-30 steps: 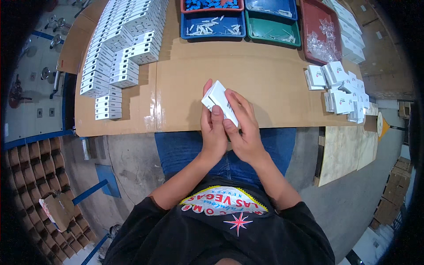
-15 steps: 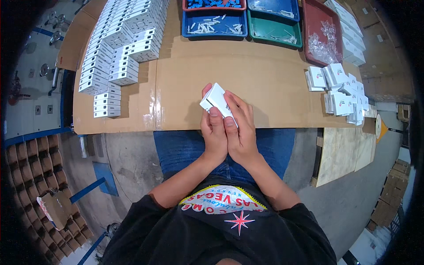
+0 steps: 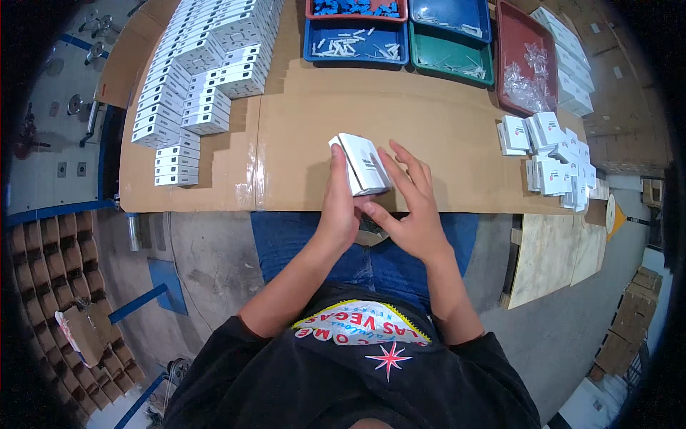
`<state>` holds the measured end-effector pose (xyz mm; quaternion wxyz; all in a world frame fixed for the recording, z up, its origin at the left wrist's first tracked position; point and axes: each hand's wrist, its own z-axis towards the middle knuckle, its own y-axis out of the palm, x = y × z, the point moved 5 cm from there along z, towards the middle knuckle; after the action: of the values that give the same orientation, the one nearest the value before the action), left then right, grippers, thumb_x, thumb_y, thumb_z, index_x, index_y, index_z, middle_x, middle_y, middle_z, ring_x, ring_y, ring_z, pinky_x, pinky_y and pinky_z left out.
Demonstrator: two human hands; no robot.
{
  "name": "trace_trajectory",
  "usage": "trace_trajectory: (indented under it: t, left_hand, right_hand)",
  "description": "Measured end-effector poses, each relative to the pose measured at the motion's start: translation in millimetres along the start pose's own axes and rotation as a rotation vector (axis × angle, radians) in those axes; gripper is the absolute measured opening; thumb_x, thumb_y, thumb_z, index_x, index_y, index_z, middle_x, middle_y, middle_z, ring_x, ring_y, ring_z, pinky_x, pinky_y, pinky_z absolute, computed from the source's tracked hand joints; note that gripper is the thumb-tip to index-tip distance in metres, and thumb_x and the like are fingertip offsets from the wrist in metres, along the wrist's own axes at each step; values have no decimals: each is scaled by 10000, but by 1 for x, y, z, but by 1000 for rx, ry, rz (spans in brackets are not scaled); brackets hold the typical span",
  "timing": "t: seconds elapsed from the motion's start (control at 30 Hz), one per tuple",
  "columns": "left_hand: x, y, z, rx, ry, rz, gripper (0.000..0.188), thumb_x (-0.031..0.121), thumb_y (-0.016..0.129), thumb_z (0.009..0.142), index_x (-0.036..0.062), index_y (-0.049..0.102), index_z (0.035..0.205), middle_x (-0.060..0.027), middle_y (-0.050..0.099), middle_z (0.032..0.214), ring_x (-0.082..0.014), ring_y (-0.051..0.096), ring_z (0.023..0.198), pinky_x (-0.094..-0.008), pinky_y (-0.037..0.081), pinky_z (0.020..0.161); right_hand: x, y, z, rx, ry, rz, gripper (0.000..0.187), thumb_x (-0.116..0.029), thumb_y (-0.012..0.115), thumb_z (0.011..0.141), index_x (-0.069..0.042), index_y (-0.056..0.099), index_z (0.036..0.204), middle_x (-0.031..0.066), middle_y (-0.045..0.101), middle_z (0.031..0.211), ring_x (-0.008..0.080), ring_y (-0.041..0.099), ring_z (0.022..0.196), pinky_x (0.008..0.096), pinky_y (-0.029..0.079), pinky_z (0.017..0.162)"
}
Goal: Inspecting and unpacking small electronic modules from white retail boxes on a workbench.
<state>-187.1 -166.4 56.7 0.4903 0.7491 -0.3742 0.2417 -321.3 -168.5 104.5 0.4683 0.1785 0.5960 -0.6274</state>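
Note:
A small white cardboard box (image 3: 366, 166) is held tilted above the near part of the table, with small dark print on its face. My left hand (image 3: 337, 207) grips it from the left, thumb along the left edge, other fingers hidden behind it. A dark gap runs along that side, between the box's face and its edge. To the right, my right hand (image 3: 416, 214) has its fingers stretched and spread. Its thumb points toward the lower right corner, and its fingertips are close to the right edge; whether they touch is unclear.
Stacked white boxes (image 3: 207, 93) fill the cardboard-covered table's (image 3: 300, 136) left. Smaller white packets (image 3: 554, 171) lie in a pile at right. Along the back are a blue tray (image 3: 357, 61) of white plugs, a green tray (image 3: 451, 71) and a dark red tray (image 3: 511, 43) with clear plastic bags.
The box has turned so that its printed face shows more. My right hand has come off its face and spread its fingers to the right. My left hand still holds it.

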Motion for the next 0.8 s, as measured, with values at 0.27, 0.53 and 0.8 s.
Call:
trace_trajectory:
  t: [0.27,0.53,0.8]
  left_hand:
    - [2,15,-20,-239,-265,-125,828,756,281,1020,90,475,1473,-131,616,1358,-261,623,1238,-451,504,1068]
    - [3,19,-12,-129,-153,-95,883,797,243,997,77,486,1445,-132,634,1297,-243,652,1146,-403,554,955]
    - [-3,10,-17,-297,-505,-566,914,788,322,986,12,475,1443,-238,630,1285,-384,686,1089,-441,600,862]
  right_hand:
    - [7,-3,2,-33,57,267,716,-288,838,823,-73,587,1458,185,498,1517,351,512,1377,428,410,1138]
    - [-3,-12,7,-59,17,231,767,-296,869,781,-68,587,1457,173,502,1510,340,524,1355,430,405,1138]
    - [3,-25,10,-194,21,419,782,-270,885,752,-127,597,1465,153,410,1624,339,456,1448,444,389,1163]
